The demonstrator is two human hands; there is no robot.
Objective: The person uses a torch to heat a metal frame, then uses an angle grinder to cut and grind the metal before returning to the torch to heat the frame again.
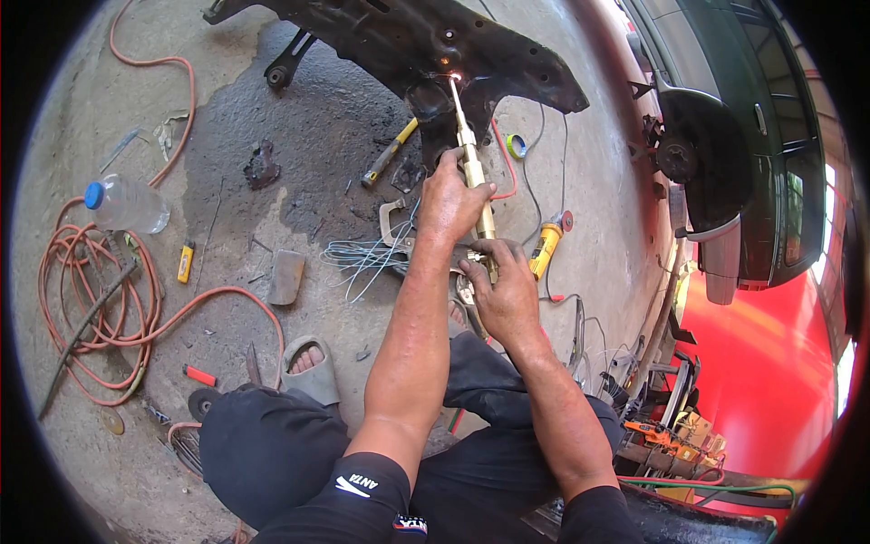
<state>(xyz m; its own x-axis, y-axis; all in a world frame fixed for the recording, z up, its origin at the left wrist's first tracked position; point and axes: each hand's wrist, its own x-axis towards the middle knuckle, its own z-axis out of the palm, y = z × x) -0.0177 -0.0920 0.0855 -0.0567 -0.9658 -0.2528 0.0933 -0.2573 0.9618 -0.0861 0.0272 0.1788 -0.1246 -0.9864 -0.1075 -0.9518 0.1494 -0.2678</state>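
My left hand [451, 201] is wrapped round the forward part of a brass gas torch [473, 172]. Farther back, my right hand [501, 288] is closed about the torch's rear end, near its valves. At the torch tip there is a bright orange glow [455, 78] against a black metal car subframe [390, 41]. A second small orange glowing spot shows beside it. The subframe lies on the floor ahead of me, with a bushing arm sticking out on its left. My fingers partly hide the torch body.
A yellow-handled hammer [390, 152], a yellow angle grinder [546, 247], a bundle of blue wire [367, 257] and a metal block [286, 277] lie nearby. On the left are a coiled orange hose [100, 299] and a water bottle [127, 204]. A dark vehicle [752, 136] stands right.
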